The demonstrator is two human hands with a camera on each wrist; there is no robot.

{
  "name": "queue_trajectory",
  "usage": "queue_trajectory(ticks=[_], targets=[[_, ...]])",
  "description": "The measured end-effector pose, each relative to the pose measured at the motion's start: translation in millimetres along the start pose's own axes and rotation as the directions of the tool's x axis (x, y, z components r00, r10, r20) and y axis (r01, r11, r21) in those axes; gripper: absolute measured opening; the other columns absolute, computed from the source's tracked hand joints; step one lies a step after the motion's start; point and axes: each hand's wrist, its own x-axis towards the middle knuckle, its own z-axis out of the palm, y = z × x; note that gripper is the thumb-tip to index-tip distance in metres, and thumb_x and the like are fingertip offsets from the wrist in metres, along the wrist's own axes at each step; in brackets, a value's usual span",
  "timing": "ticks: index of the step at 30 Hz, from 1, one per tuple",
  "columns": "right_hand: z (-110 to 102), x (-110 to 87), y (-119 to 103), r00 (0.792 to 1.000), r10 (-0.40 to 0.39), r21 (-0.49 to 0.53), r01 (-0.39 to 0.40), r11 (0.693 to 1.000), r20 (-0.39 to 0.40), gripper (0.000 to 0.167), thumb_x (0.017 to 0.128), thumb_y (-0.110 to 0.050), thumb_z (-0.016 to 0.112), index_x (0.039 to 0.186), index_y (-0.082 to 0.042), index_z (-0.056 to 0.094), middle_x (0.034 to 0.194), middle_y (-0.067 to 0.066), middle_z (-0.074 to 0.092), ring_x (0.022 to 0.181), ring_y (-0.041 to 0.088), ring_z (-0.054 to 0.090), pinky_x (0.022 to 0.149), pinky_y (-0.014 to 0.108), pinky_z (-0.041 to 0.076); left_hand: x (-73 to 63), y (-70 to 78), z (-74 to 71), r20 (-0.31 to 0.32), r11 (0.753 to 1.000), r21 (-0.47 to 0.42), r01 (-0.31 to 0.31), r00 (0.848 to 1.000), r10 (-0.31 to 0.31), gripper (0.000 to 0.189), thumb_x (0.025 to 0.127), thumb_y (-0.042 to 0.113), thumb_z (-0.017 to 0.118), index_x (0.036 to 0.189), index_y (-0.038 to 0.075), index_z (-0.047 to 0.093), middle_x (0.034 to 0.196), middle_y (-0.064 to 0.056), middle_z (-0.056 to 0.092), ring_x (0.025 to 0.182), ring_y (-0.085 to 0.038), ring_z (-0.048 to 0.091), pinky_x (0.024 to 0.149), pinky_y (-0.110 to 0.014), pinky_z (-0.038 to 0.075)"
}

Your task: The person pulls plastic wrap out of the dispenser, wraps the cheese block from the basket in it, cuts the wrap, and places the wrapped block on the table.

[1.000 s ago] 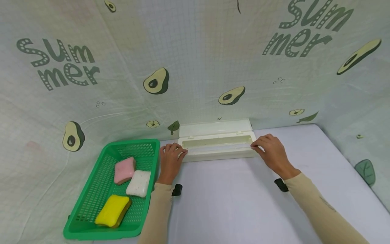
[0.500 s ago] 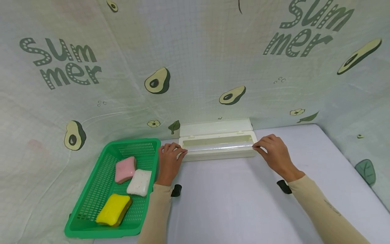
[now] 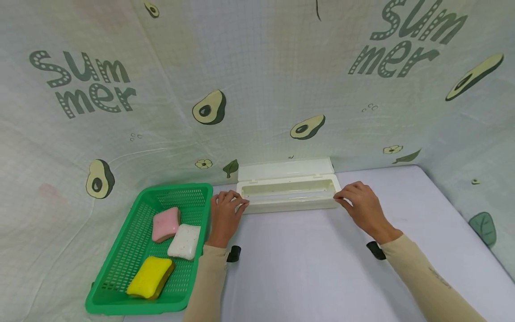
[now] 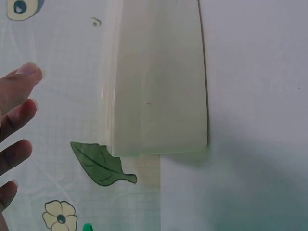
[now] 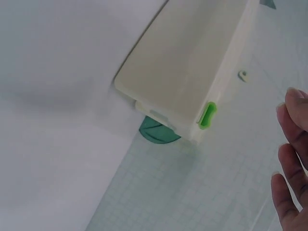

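Observation:
A long off-white plastic wrap dispenser [image 3: 289,206] lies along the back of the table, its lid [image 3: 285,169] raised against the backdrop. Clear plastic wrap [image 3: 291,196] shows as a pale shiny strip across its opening; the film's edges are hard to make out. My left hand [image 3: 225,217] is at the front left corner, thumb and fingertips pinched on the film's edge. At the front right corner my right hand [image 3: 360,208] pinches likewise. In the right wrist view, a bright green piece [image 5: 208,115] sits at the dispenser's end, with thumb and index fingertip together.
Left of the left forearm stands a green basket [image 3: 116,250]. It holds a pink sponge [image 3: 165,223], a white sponge [image 3: 184,241] and a yellow sponge [image 3: 148,276]. A printed cloth backdrop [image 3: 257,80] rises directly behind the dispenser. White cloth covers the table [image 3: 297,259].
The shine on the film inside the opening brightened half a second ago and has since faded. My right hand has shifted slightly to the right. Both hands stay at the dispenser's corners.

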Motion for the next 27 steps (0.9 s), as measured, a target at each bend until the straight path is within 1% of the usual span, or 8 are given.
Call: queue_trajectory(ticks=[7,14,20,27], targets=[[-1,-7.9,-4,0.998,-0.006,-0.014,0.007,1.000,0.060,0.029,0.066,0.012,0.092,0.085,-0.006,0.078,0.087,0.008,0.074,0.088,0.031,0.064,0.077,0.049,0.052,-5.3,3.1,-2.6,0.024,0.999,-0.034,-0.007,1.000,0.007,0.011,0.088,0.017,0.087,0.099,0.015,0.086,0.099,-0.002,0.067,0.103,-0.026,0.058,0.099,-0.053,0.040],[-3,-13.5,-5,0.996,-0.005,-0.014,0.006,1.000,0.092,0.029,0.068,0.011,0.091,0.088,-0.005,0.079,0.090,0.008,0.075,0.091,0.030,0.064,0.077,0.048,0.052,-9.5,3.4,-2.3,0.047,1.000,-0.010,-0.014,0.999,0.015,0.010,0.089,0.019,0.086,0.099,0.015,0.086,0.101,-0.002,0.068,0.105,-0.026,0.058,0.100,-0.054,0.040],[-8,-13.3,-6,0.997,-0.030,-0.002,0.031,1.000,0.078,0.031,0.066,0.012,0.091,0.089,-0.005,0.079,0.090,0.006,0.076,0.091,0.029,0.063,0.077,0.047,0.051,-12.7,2.9,-3.1,0.042,1.000,-0.001,-0.030,0.999,0.030,0.012,0.088,0.018,0.087,0.099,0.015,0.086,0.100,-0.001,0.067,0.105,-0.026,0.058,0.100,-0.053,0.040],[-13,-10.1,-7,0.997,-0.067,0.002,0.067,0.998,0.044,0.032,0.065,0.013,0.092,0.088,-0.005,0.079,0.088,0.006,0.076,0.089,0.029,0.063,0.075,0.048,0.051,-13.2,1.2,-6.4,0.036,0.999,-0.024,-0.037,0.999,0.038,0.010,0.089,0.018,0.086,0.099,0.016,0.086,0.102,-0.002,0.067,0.105,-0.026,0.057,0.102,-0.054,0.039]])
